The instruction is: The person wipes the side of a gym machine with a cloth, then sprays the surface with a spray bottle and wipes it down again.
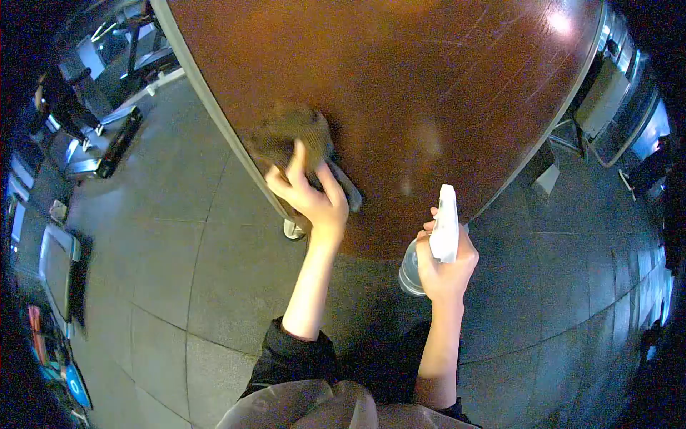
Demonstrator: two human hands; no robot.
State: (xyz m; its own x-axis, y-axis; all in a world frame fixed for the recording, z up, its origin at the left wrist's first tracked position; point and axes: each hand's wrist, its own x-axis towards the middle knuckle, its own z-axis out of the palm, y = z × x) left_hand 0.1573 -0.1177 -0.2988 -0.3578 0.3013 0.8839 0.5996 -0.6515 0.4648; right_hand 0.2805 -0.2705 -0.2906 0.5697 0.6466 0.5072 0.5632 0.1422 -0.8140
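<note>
Wiping seems the step in hand; the left hand (314, 198) grips a dark cloth (294, 132) against the brown table (400, 79) near its left edge; the right hand (447, 272) clasps a spray bottle (445, 232) at the table's near end; another stroke would call for even pressure.

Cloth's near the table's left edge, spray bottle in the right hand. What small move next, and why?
I'd suggest sliding the left hand and the dark cloth rightward over the brown tabletop: they sit by its left edge, while pale patches, perhaps wet spots or only reflections, show to the right. The right hand holds the spray bottle.
</note>
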